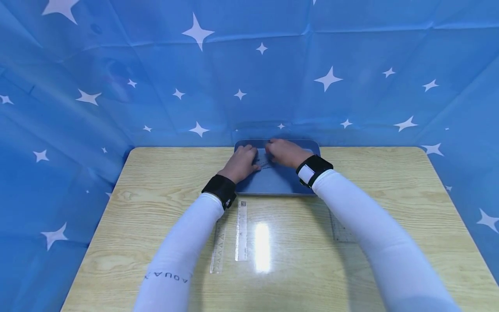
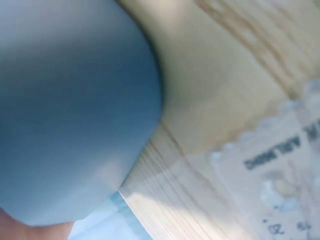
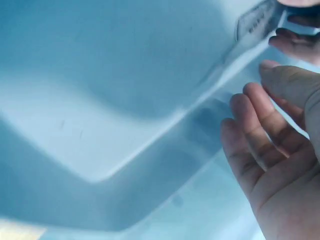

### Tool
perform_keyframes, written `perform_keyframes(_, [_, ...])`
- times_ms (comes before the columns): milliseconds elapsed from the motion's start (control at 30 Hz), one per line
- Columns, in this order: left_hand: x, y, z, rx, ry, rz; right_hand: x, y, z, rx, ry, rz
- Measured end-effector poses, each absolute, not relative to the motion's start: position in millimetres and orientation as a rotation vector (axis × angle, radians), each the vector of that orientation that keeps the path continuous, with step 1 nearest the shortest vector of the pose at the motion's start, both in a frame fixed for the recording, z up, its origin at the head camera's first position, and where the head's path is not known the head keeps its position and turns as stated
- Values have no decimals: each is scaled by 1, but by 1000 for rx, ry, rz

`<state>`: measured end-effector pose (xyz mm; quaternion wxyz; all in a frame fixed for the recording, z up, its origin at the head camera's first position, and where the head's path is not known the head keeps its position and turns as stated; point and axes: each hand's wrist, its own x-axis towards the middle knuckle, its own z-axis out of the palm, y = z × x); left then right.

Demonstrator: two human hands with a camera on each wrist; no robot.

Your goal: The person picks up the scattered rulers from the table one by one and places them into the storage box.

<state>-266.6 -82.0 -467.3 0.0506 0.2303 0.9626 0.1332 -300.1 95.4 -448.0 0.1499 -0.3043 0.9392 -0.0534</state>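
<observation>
Both hands reach into a shallow blue tray at the back of the table. Inside it lies a clear piece with dark printed marks, ruler-like, with one end showing in the right wrist view. My left hand is over the tray's left side beside this piece, thumb and fingers apart. Across from it, my right hand hangs at the far wall; its fingers are loosely bent and grip nothing. In the left wrist view, the tray's outer side fills the left half.
Two clear rulers, one patterned with triangles and one plain, lie in front of the tray on the wooden table. Under the right forearm a clear squared-off sheet partly shows. A blue starry curtain hangs behind.
</observation>
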Motion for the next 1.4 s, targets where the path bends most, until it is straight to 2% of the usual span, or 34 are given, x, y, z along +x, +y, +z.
perform_keyframes(300, [-264,-83,-473,755,2953,370,-301,100,-451,-924,2689,-171])
perform_keyframes(700, [-261,-88,-469,684,2966,461,-293,141,-416,-1012,2715,-446])
perform_keyframes(1200, [-228,-85,-441,917,3022,588,-248,217,-404,-1476,2951,-587])
perform_keyframes(1400, [-211,-85,-435,1043,3037,610,-225,238,-412,-1651,3017,-386])
